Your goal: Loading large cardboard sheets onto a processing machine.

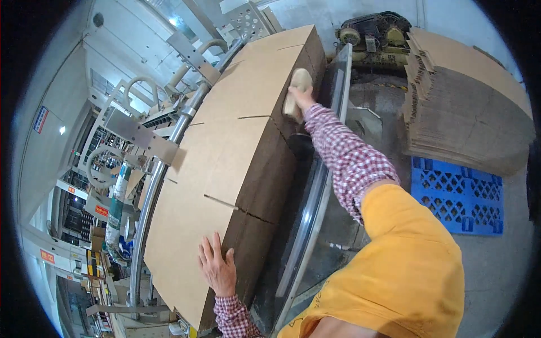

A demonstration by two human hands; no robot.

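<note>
A tall stack of slotted brown cardboard sheets (191, 163) runs away from me along the machine. My left hand (218, 269) lies on the near end of its top sheet, fingers spread and holding nothing. Farther off, my right hand (302, 96) is closed around a pale tan block (301, 80) with rounded ends. The block is at the stack's right side, close against the sheet edges; whether it touches them I cannot tell. My fingers hide its middle.
A metal roller bar (151, 208) with machine arms borders the stack's left. Along its right runs a metal rail (315, 208). Another cardboard stack (468, 107) stands at the right, near a blue plastic pallet (456, 194). A motor unit (375, 42) sits at the back.
</note>
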